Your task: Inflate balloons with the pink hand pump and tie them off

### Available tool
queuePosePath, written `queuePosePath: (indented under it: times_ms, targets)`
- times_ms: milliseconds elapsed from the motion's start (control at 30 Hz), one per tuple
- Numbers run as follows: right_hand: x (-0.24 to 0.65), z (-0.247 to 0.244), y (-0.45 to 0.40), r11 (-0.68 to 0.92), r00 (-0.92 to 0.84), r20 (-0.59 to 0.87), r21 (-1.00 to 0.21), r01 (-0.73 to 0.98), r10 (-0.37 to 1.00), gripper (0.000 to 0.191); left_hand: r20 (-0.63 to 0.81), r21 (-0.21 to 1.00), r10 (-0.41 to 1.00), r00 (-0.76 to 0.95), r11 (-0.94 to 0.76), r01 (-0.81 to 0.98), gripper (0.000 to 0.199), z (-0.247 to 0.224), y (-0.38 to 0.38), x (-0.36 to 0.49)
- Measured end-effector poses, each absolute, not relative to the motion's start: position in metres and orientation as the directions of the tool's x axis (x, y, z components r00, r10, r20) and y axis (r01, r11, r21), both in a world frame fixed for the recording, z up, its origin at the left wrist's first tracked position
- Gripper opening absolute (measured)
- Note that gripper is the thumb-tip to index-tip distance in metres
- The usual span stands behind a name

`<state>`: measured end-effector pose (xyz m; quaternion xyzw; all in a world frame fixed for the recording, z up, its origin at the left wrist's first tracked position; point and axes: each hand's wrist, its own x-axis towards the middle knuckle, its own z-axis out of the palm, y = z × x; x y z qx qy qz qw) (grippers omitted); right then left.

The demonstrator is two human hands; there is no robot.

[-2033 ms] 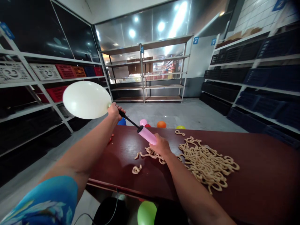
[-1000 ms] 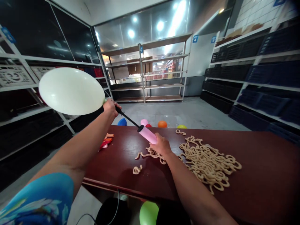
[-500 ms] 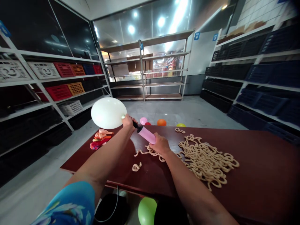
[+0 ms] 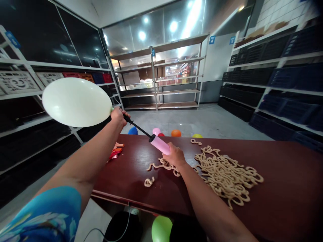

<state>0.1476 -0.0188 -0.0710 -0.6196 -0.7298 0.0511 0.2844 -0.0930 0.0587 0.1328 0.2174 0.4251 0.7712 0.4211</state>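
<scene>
A large white balloon (image 4: 77,102) swells to the left, its neck at my left hand (image 4: 119,116). That hand is closed round the black end of a balloon pump, at the balloon's neck. A thin black rod runs from there to the pump's pink barrel (image 4: 160,144). My right hand (image 4: 174,155) grips the barrel's other end, above the table (image 4: 131,171). Under and beside my right hand lie beige twisted strands (image 4: 166,164). Uninflated balloons (image 4: 116,151), red and orange, lie at the table's left, partly hidden by my left forearm.
A big heap of beige strands (image 4: 227,174) covers part of the table's right side. Blue (image 4: 133,130), pink, orange (image 4: 176,133) and yellow balloons rest beyond the far edge. A green balloon (image 4: 162,228) is below the near edge. Shelves with crates (image 4: 19,81) line both sides.
My left hand has moved left and up, drawing the black rod out of the pink barrel. The white balloon has moved with it and looks larger. My right hand has barely moved.
</scene>
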Motion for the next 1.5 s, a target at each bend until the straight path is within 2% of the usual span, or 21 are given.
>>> queuePosePath:
  times_ms: [133,300,500,633,700,800,900,967,1033,1100,1167,1267,1333,1400,1500]
  targets:
    - [0.148,-0.072,-0.021,0.252,-0.104,0.374,-0.373,0.893,0.921,0.03,-0.031,0.844,0.823,-0.568,-0.283,-0.456,0.026,0.118,0.054,-0.088]
    - [0.147,-0.071,-0.026,0.271,-0.144,0.352,-0.344,0.899,0.925,0.03,-0.108,0.829,0.843,-0.528,-0.217,-0.515,0.028,0.064,0.043,-0.051]
    - [0.147,-0.065,-0.029,0.261,-0.164,0.28,-0.356,0.897,0.946,0.042,-0.115,0.806,0.867,-0.485,-0.204,-0.555,0.029,0.029,0.031,-0.019]
    - [0.146,-0.051,-0.038,0.335,-0.172,0.442,-0.322,0.886,0.88,0.067,-0.108,0.777,0.86,-0.498,-0.239,-0.582,0.031,0.025,0.027,-0.017]
    - [0.143,-0.043,-0.045,0.408,-0.22,0.527,-0.272,0.872,0.821,0.072,-0.115,0.761,0.873,-0.475,-0.23,-0.607,0.031,0.02,0.021,-0.012]
    - [0.137,-0.035,-0.056,0.518,-0.346,0.539,-0.204,0.831,0.768,0.063,-0.137,0.716,0.911,-0.39,-0.18,-0.674,0.033,0.01,0.011,0.005]
    - [0.138,-0.032,-0.061,0.523,-0.373,0.506,-0.191,0.831,0.778,0.054,-0.162,0.684,0.946,-0.282,-0.099,-0.723,0.034,0.0,0.007,0.013]
    - [0.145,-0.031,-0.06,0.502,-0.369,0.474,-0.189,0.844,0.799,0.052,-0.165,0.685,0.95,-0.266,-0.083,-0.724,0.033,-0.006,0.013,0.007]
    - [0.155,-0.032,-0.056,0.451,-0.34,0.427,-0.191,0.872,0.838,0.049,-0.185,0.722,0.921,-0.342,-0.108,-0.683,0.032,-0.015,0.022,-0.008]
    - [0.167,-0.034,-0.049,0.319,-0.232,0.367,-0.197,0.927,0.901,0.044,-0.221,0.802,0.859,-0.462,-0.109,-0.587,0.031,-0.029,0.03,-0.026]
    - [0.178,-0.039,-0.041,0.118,-0.056,0.297,-0.196,0.973,0.953,0.039,-0.229,0.889,0.821,-0.524,-0.043,-0.455,0.031,-0.045,0.034,-0.041]
    - [0.189,-0.048,-0.03,-0.107,0.139,0.175,-0.179,0.978,0.975,0.031,-0.203,0.945,0.853,-0.48,0.042,-0.325,0.034,-0.067,0.031,-0.048]
    - [0.188,-0.051,-0.027,-0.142,0.168,0.165,-0.158,0.977,0.972,0.028,-0.17,0.954,0.895,-0.413,0.045,-0.296,0.037,-0.077,0.028,-0.047]
    - [0.181,-0.052,-0.026,-0.078,0.119,0.27,-0.158,0.984,0.955,0.032,-0.138,0.957,0.932,-0.336,0.038,-0.287,0.037,-0.082,0.026,-0.044]
    - [0.161,-0.053,-0.03,0.202,-0.077,0.441,-0.244,0.948,0.894,0.038,-0.148,0.935,0.962,-0.23,0.06,-0.351,0.03,-0.084,0.022,-0.039]
